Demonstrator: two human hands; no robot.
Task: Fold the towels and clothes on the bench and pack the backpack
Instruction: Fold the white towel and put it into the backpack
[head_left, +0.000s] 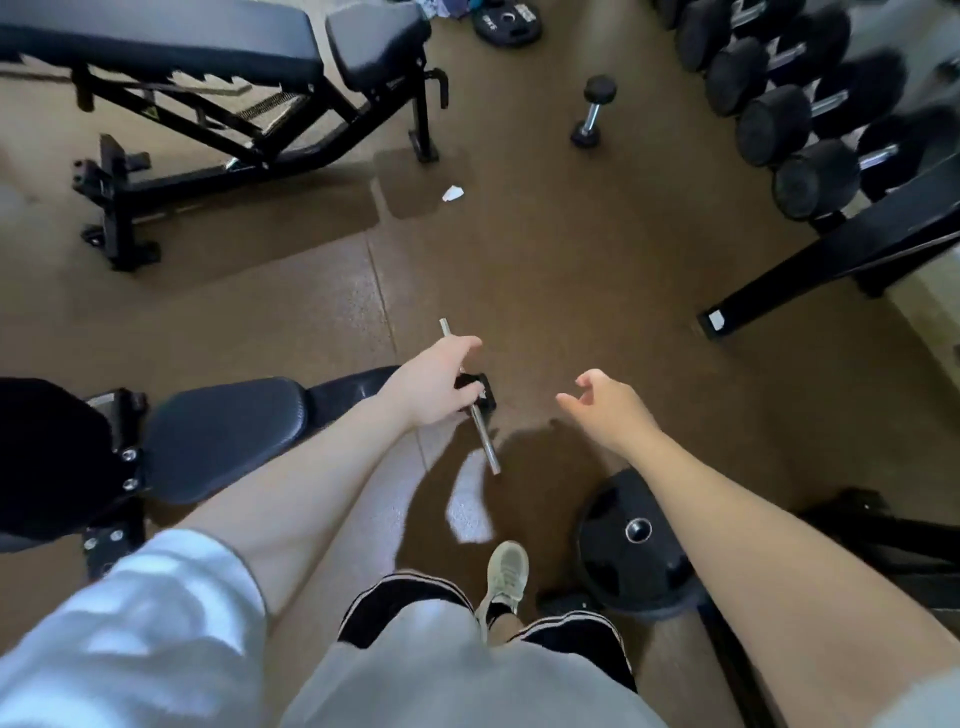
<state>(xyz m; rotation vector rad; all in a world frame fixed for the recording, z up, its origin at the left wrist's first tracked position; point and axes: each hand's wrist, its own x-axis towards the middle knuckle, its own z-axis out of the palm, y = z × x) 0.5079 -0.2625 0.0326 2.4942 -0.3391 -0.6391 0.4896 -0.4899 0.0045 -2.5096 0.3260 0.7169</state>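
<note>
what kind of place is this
Most likely a gym or weight room. An adjustable bench stands on rubber flooring, a rack of dumbbells fills the right side, and a weight plate lies on the floor near the person's foot.

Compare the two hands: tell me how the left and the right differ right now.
The left hand reaches over a thin metal bar at the end of the near bench and seems to grip it; the right hand holds nothing. The left hand lies over the bench end, while the right hangs over bare floor, fingers loosely curled. Both arms are bare and stretched forward.
</note>
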